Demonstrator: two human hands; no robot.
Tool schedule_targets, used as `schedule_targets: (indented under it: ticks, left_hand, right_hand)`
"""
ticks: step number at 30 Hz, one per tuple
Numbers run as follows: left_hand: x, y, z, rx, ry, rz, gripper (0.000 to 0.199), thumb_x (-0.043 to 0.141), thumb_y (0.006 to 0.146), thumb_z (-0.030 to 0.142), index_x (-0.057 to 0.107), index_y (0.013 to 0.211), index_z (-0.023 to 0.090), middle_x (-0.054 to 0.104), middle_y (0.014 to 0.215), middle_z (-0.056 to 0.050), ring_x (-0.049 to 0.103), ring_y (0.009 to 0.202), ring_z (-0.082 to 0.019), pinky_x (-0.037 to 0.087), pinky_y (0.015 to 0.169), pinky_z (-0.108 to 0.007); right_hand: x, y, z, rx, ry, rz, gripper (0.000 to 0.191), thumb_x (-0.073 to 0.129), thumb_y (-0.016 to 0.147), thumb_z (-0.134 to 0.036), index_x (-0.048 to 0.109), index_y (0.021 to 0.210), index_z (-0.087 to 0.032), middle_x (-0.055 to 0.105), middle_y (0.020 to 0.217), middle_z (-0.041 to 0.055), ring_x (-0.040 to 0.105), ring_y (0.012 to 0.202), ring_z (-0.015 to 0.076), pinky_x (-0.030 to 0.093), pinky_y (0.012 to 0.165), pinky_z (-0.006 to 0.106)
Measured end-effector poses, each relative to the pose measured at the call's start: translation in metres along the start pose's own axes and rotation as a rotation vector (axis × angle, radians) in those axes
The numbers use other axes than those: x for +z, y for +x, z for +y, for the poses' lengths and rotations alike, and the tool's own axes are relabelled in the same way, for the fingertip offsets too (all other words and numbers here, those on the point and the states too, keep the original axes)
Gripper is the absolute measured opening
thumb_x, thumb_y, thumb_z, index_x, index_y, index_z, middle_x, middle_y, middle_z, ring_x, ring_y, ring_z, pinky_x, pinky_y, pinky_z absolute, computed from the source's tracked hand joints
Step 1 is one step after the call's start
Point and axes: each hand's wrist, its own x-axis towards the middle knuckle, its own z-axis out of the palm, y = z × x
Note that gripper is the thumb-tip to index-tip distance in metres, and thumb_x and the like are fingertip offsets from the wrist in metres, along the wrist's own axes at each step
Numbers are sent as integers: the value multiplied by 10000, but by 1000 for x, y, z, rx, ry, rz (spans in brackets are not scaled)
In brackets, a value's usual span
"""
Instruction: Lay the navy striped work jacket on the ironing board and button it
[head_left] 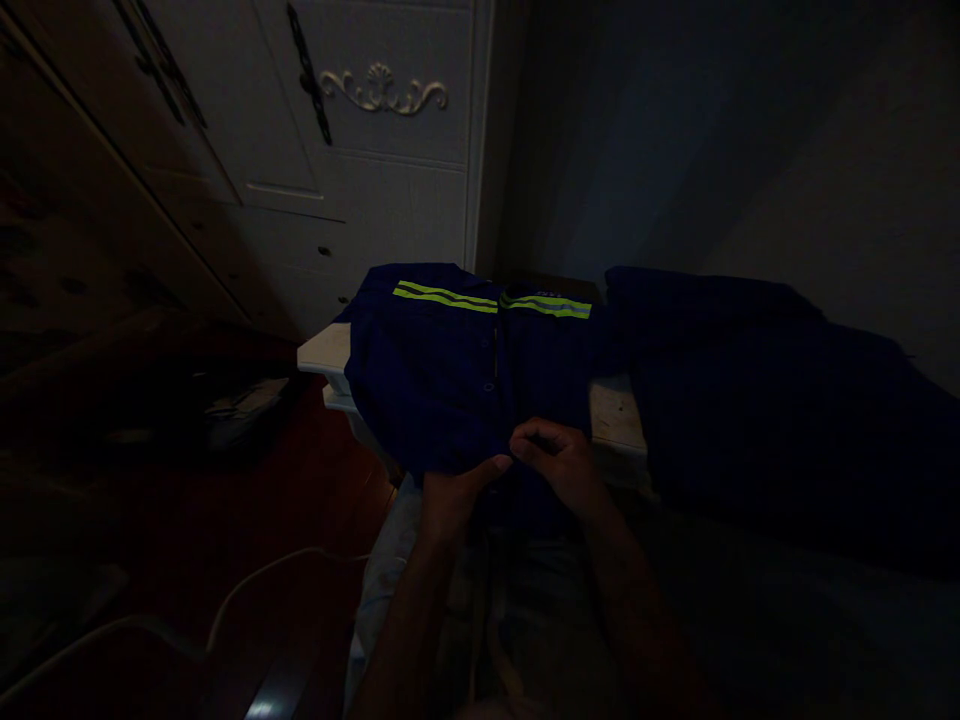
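A dark blue garment (427, 370) with yellow-green reflective stripes across its upper part lies front side up over a pale bench (326, 350). Round buttons show along its front opening. At its lower edge, my left hand (457, 490) has the thumb stretched over the cloth, while its other fingers are hidden under the fabric. Close beside it, my right hand (555, 455) is curled with thumb and index finger pinched together at the front opening. Whatever lies between those fingertips is too small and dark to make out.
More dark blue cloth (772, 400) lies on the right. Behind stands a white cabinet (405, 200) with carved trim and dark handles. A white cable (255, 575) crosses the reddish floor (315, 510) at the left. The room is dim.
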Motion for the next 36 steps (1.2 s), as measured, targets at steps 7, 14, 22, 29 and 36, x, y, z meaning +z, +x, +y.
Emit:
schedule_targets:
  ticks: [7,14,22,29,36]
  left_hand:
    - [-4,5,-3,52,-12,-4,615,926,434,229,702,1001,153,746,1025,-87,687,1012,-294,530,940,-445]
    - [-3,4,2,-171,-177,51,519,876,613,302,690,1082,182,735,1090,-96,700,996,-278,570,906,-424]
    - [-13,-13,-11,-317,-362,90,439,732,775,240,648,1197,151,728,1128,-105,692,1024,-269,558,942,-408]
    - [-50,-22,-50,-436,-579,-141,492,582,890,376,584,1334,164,656,1282,-117,569,1248,-284,423,1107,-453]
    - [-64,-29,-75,-381,-463,-181,872,755,685,129,402,1479,206,615,1342,-116,551,1263,-326,393,1129,-504]
  right_hand:
    - [3,0,-2,-10,-12,-22,159,667,846,-343,684,800,-192,678,767,13,630,731,159,505,691,282]
    - [4,-15,-11,-359,-201,45,176,654,890,-269,697,1061,-258,617,980,45,618,923,174,514,815,320]
    - [9,-28,2,-377,-360,59,281,723,843,-282,675,1117,-245,607,989,54,620,918,176,531,807,313]
    - [17,-26,13,-284,-322,4,126,615,918,-246,702,1007,-230,649,916,42,636,877,164,525,803,305]
    - [12,-19,16,-231,-277,-62,208,591,934,-310,672,1113,-242,667,1042,52,635,990,179,512,890,329]
